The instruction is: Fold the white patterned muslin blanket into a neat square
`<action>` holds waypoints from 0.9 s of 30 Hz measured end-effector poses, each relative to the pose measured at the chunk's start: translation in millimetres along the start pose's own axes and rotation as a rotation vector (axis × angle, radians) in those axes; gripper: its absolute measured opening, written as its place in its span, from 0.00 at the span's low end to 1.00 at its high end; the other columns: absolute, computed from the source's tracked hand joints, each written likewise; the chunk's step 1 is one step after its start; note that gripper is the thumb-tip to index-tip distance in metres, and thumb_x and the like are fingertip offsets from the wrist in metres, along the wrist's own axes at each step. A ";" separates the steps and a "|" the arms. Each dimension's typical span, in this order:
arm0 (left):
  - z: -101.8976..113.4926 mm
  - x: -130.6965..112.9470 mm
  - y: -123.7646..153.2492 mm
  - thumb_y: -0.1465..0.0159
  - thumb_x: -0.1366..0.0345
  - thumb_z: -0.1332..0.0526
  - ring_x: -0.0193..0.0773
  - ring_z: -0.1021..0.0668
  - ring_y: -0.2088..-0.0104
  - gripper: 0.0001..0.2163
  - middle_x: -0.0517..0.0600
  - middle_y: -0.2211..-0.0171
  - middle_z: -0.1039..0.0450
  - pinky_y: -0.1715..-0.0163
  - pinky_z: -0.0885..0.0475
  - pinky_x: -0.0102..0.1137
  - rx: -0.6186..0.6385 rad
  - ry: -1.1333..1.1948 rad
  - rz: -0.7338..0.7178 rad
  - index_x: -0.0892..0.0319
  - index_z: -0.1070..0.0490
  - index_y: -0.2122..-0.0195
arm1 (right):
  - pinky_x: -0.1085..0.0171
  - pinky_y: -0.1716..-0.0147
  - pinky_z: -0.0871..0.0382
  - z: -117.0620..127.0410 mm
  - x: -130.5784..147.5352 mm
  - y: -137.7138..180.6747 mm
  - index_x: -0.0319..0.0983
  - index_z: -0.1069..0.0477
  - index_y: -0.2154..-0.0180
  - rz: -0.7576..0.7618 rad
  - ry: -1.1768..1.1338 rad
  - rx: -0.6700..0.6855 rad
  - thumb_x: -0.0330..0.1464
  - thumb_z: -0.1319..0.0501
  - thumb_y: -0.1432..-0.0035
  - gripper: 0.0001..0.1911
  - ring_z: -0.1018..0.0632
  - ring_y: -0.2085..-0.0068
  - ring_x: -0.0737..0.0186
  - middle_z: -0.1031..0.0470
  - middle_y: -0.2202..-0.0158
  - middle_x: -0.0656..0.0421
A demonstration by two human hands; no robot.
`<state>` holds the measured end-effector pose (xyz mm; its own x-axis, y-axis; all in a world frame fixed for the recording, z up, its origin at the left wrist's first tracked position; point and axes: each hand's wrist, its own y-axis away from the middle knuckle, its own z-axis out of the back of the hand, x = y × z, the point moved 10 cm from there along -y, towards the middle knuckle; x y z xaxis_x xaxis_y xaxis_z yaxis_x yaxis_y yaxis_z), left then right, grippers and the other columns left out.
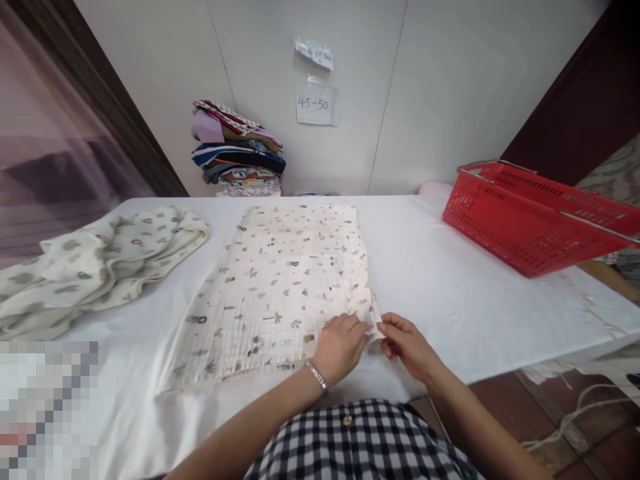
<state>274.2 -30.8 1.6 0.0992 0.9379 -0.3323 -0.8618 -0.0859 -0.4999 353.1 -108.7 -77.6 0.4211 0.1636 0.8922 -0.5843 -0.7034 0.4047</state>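
Observation:
A cream muslin cloth (280, 280) with small printed figures lies spread in a folded rectangle on the white-covered table (420, 287). At its front right corner, my right hand (406, 343) pinches the edge between thumb and fingers. My left hand (343, 347), with a bracelet at the wrist, is closed at the same corner, its fingertips on the fabric close to the right hand. The thumb of the left hand is hidden. Slight creases run along the cloth's right edge.
A rumpled cream blanket (115, 260) with grey spots lies at the left. Folded clothes (240, 153) are stacked at the back against the wall. At the right stands a red plastic basket (525, 227) with metal handles. A paper label (317, 105) hangs on the wall.

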 end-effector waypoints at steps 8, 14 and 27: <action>-6.5 -0.7 1.1 0.37 0.68 0.48 0.38 0.30 0.63 0.06 0.51 0.66 0.31 0.64 0.33 0.34 -0.003 0.060 0.047 0.58 0.33 0.61 | 0.73 0.87 0.51 -1.5 3.0 -0.6 0.39 0.39 0.71 -0.005 0.029 -0.025 0.41 0.37 0.55 0.15 0.35 0.84 0.73 0.34 0.83 0.66; -15.6 -3.4 0.4 0.39 0.69 0.46 0.39 0.30 0.65 0.06 0.50 0.68 0.31 0.66 0.34 0.35 0.091 -0.014 0.020 0.57 0.33 0.63 | 0.73 0.87 0.49 -2.1 5.7 -0.1 0.39 0.38 0.71 0.013 0.037 -0.025 0.42 0.38 0.54 0.14 0.35 0.85 0.72 0.34 0.85 0.66; -13.0 0.9 0.0 0.45 0.64 0.40 0.41 0.29 0.62 0.09 0.51 0.65 0.31 0.62 0.33 0.36 0.075 0.181 0.124 0.58 0.34 0.62 | 0.71 0.87 0.45 -7.5 12.1 0.4 0.38 0.33 0.65 0.042 0.116 0.037 0.41 0.39 0.53 0.15 0.33 0.84 0.71 0.30 0.78 0.63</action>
<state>280.7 -34.2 -9.1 0.0717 0.8456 -0.5290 -0.9067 -0.1658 -0.3879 352.7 -101.8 -65.0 0.3128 0.2109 0.9261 -0.5731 -0.7356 0.3611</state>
